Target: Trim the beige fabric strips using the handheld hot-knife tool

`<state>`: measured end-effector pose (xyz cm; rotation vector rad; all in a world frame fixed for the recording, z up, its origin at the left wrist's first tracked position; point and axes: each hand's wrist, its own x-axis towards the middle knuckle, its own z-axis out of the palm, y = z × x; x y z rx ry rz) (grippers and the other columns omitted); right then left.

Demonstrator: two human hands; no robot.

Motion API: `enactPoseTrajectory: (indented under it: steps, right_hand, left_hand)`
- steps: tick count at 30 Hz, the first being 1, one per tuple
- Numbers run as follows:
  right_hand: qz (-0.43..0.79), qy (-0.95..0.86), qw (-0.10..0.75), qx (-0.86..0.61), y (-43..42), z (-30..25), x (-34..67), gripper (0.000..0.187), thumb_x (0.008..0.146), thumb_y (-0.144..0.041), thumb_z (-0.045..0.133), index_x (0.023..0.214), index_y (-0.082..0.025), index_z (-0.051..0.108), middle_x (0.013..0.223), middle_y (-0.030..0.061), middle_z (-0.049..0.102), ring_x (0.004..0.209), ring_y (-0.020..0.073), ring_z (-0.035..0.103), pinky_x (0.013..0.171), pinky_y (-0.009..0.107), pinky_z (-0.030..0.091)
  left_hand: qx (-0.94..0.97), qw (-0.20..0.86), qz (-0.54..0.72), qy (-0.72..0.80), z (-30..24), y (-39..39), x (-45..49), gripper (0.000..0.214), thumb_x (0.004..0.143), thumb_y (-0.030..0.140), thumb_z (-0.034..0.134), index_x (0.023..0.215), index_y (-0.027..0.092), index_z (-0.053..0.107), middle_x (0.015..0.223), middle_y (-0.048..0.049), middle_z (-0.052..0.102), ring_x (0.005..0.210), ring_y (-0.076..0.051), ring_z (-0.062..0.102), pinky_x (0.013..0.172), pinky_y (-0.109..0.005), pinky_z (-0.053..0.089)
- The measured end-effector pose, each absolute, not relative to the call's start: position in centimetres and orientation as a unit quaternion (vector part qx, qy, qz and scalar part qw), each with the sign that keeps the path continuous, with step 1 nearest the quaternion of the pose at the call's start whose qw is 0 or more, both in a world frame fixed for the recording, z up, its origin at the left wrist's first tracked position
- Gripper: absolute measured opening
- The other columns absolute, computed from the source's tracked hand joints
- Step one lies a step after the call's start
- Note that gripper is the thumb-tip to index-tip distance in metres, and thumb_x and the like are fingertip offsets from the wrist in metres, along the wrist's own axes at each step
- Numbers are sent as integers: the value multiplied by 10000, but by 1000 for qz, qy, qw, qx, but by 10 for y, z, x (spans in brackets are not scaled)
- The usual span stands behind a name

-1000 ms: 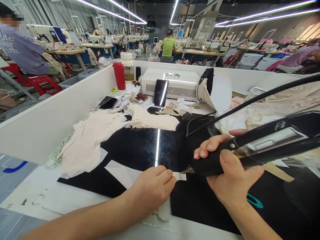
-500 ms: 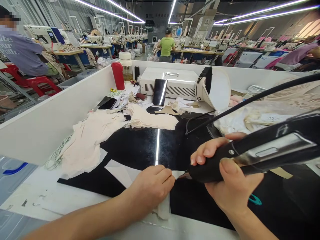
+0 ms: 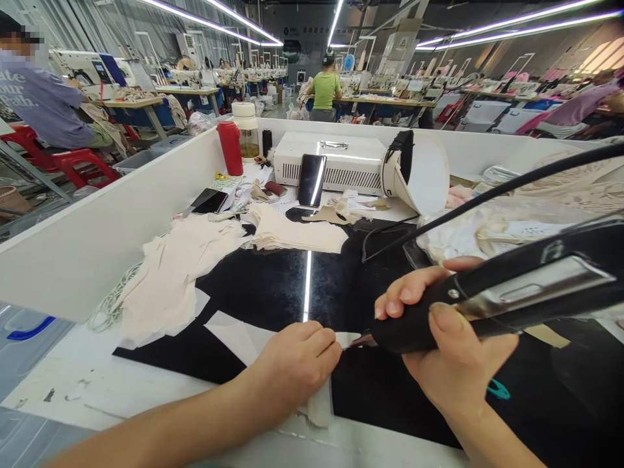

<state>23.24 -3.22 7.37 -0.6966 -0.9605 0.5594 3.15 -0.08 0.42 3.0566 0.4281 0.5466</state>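
My left hand [image 3: 299, 364] is closed in a pinch on a thin pale fabric piece [image 3: 238, 335], which lies on the black work surface [image 3: 273, 286] and sticks out on both sides of the fingers. My right hand [image 3: 453, 351] wraps round a black corded handheld tool [image 3: 419, 328] with a long metal lever along its side. The thumb rests beside that lever. The tool's narrow metal tip [image 3: 363, 340] points left at the fabric edge, just right of my left fingertips. Whether the tip touches the cloth, I cannot tell.
Stacked cream fabric pieces [image 3: 180, 266] lie at left, more cut pieces [image 3: 297, 231] behind. A white vented box [image 3: 331, 159], a phone [image 3: 312, 181] and a red bottle [image 3: 229, 148] stand at the back. The cable [image 3: 487, 195] arches over the right. A teal safety pin [image 3: 498, 389] lies near my right wrist.
My right hand and the tool have shifted slightly to the right, drawing the tip a little away from my left fingers. My left hand has stayed in place.
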Motion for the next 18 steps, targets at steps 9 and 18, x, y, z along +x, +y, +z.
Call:
enactPoseTrajectory:
  steps: [9, 18]
  right_hand:
    - [249, -443, 797, -326, -35, 72, 238, 400, 900, -374, 1050, 1194, -307, 786, 810, -57, 756, 610, 172, 723, 560, 303, 686]
    - [253, -443, 796, -325, -33, 70, 238, 408, 914, -349, 1049, 1210, -303, 772, 831, -59, 757, 630, 156, 727, 576, 279, 689]
  left_hand:
    - [975, 8, 174, 139, 5, -1, 31, 316, 1115, -60, 480, 1188, 171, 683, 1143, -81, 761, 1020, -221, 748, 914, -366, 670]
    - [978, -4, 165, 131, 4, 0, 32, 285, 1110, -52, 510, 1173, 174, 670, 1156, -86, 760, 1018, -225, 742, 900, -362, 660]
